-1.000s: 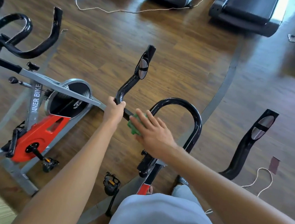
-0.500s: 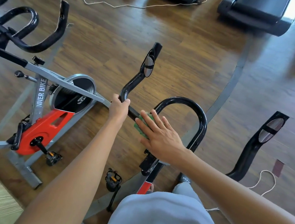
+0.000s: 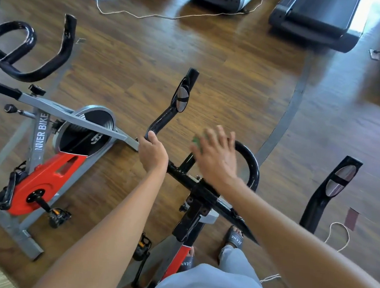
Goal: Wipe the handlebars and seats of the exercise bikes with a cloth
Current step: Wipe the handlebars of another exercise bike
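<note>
1. Hands: the left hand (image 3: 152, 153) is clenched round the handlebars (image 3: 252, 166) of the nearest bike, at the bend where the left horn rises from the crossbar. The grip sits at the same spot as half a second ago.
2. The right hand (image 3: 215, 155) lies palm down with the fingers straight and spread, pressing on the cloth (image 3: 196, 141). It is blurred by motion, and no finger is seen curled round anything.
3. Cloth position: only a small green edge shows under the fingers, against the left leg of the centre loop of the handlebars.
4. Change noted: half a second ago the cloth and right hand were on the crossbar, just beside the left hand. They are now further up on the loop, and the stretch of crossbar between the two hands lies bare.
5. Change of view: the stem and clamp (image 3: 199, 198) under the crossbar, hidden beneath the right hand before, are now exposed.
6. Writing: the grey frame of the neighbouring bike (image 3: 42, 131) reads "NNER BIKE" — the first letters are cut off by a crossing tube.
7. Writing: the strap of the sandal (image 3: 235, 237) on the wooden floor (image 3: 235, 83) reads "JEANE".
8. Surroundings: two treadmills (image 3: 314, 19) stand at the far edge, and a pale cord (image 3: 149, 15) trails across the floor before them.
</note>
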Action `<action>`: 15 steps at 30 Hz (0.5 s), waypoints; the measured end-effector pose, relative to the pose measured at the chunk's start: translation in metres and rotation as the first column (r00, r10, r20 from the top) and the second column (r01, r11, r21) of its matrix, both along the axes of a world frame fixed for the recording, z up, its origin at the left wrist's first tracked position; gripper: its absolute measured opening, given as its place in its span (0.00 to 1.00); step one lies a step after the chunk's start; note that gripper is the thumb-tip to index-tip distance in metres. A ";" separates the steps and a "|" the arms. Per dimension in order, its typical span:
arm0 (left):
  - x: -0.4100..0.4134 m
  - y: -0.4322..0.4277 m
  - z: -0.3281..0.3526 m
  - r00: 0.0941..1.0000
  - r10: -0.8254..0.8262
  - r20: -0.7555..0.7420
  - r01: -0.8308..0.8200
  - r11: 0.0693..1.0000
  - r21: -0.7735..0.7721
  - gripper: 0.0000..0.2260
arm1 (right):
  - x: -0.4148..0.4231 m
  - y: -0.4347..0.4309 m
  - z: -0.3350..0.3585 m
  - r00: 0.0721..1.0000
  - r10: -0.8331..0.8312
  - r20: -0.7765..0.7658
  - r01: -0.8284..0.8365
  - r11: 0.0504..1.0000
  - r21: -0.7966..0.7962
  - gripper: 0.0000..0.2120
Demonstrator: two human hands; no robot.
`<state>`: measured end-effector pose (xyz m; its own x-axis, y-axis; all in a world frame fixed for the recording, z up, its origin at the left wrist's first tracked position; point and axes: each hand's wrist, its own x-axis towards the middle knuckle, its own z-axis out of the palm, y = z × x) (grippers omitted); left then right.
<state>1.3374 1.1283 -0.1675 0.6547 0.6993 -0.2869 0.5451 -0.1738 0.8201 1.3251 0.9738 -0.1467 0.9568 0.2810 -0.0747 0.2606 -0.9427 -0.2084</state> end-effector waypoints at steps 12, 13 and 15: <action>-0.001 -0.002 -0.007 1.000 0.027 -0.002 -0.027 0.997 0.072 0.21 | 0.010 -0.075 0.011 0.966 -0.252 0.058 0.253 0.967 -0.008 0.17; -0.001 -0.002 -0.008 1.000 0.030 -0.005 -0.030 0.997 0.075 0.21 | -0.001 -0.081 0.011 0.947 -0.316 0.058 0.314 0.949 0.042 0.16; 0.000 -0.003 -0.009 0.999 0.037 -0.003 -0.037 0.996 0.078 0.21 | -0.030 -0.085 0.009 0.883 -0.469 0.026 0.458 0.872 0.171 0.18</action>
